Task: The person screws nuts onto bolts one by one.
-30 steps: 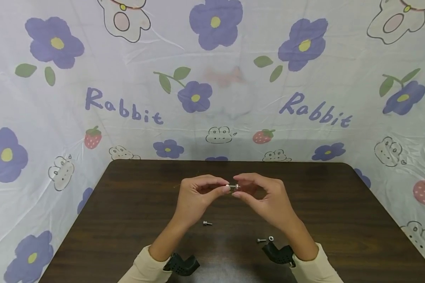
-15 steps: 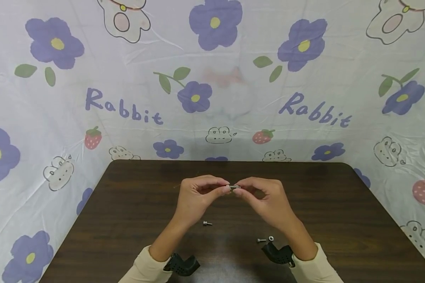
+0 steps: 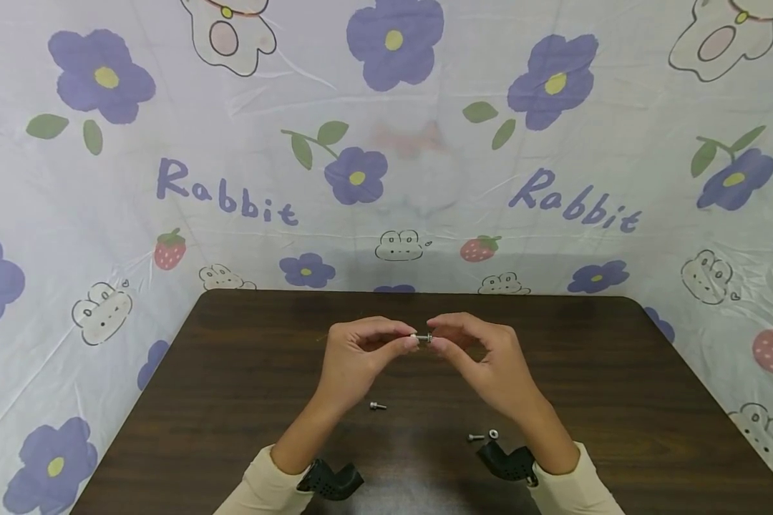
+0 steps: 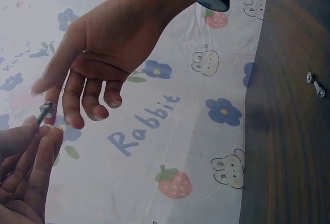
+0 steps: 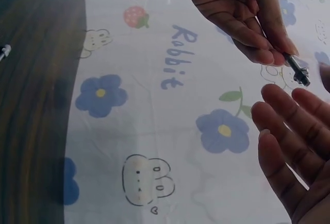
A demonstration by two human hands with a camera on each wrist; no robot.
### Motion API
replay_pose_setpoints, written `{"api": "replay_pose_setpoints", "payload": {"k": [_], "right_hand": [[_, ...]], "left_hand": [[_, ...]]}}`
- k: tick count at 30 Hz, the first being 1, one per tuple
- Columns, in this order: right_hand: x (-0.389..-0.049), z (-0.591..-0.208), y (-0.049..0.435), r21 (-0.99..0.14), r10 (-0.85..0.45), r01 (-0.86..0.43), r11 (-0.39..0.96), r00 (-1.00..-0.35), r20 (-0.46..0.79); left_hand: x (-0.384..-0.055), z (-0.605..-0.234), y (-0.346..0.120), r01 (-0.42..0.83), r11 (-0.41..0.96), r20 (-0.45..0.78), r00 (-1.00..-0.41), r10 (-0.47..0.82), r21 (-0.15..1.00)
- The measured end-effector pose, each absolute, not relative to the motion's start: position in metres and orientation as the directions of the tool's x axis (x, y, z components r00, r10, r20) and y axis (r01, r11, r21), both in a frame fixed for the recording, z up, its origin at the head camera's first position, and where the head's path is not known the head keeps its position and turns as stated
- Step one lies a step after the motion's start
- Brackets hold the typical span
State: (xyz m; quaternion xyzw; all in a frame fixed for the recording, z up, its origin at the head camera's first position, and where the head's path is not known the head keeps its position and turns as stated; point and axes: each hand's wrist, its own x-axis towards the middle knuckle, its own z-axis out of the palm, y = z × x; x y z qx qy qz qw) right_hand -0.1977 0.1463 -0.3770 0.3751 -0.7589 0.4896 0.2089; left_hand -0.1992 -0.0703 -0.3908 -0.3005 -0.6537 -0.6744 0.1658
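My left hand pinches a small silver bolt by its head end, between thumb and fingertips. The bolt lies roughly level above the table, its threaded end toward the right. A nut sits on the thread near the tip, clearest in the right wrist view. Around that end my right hand has its thumb and index finger spread apart. In the right wrist view its fingers are extended and look clear of the nut. Whether the thumb touches the nut, I cannot tell.
On the dark wooden table lies a loose bolt below the left hand. Another bolt and a loose nut lie close together by the right wrist. A patterned cloth hangs behind the table.
Half a second ago the right fingertips were closed on the nut end; now they have parted, as they were one second ago. The left hand keeps its pinch on the bolt, nearly still.
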Motion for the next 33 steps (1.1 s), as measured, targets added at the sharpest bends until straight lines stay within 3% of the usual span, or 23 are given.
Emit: {"api": "replay_pose_setpoints", "payload": {"k": [11,26,33], "right_hand": [[-0.1987,-0.3769,0.1455,-0.496,-0.381,-0.824,0.272,-0.566,0.731],[-0.196,-0.3765,0.1433,-0.567,-0.343,-0.778,0.27,-0.628,0.698],[-0.1961,-0.3744,0.1449,-0.544,-0.331,-0.795,0.268,-0.606,0.724]], "left_hand": [[-0.1977,-0.3912,-0.069,0.611,-0.093,0.617,-0.767,0.174,0.786],[-0.1972,-0.3902,-0.0667,0.622,-0.096,0.628,-0.758,0.177,0.777],[-0.1986,-0.3898,-0.0689,0.617,-0.068,0.62,-0.771,0.144,0.784]]}}
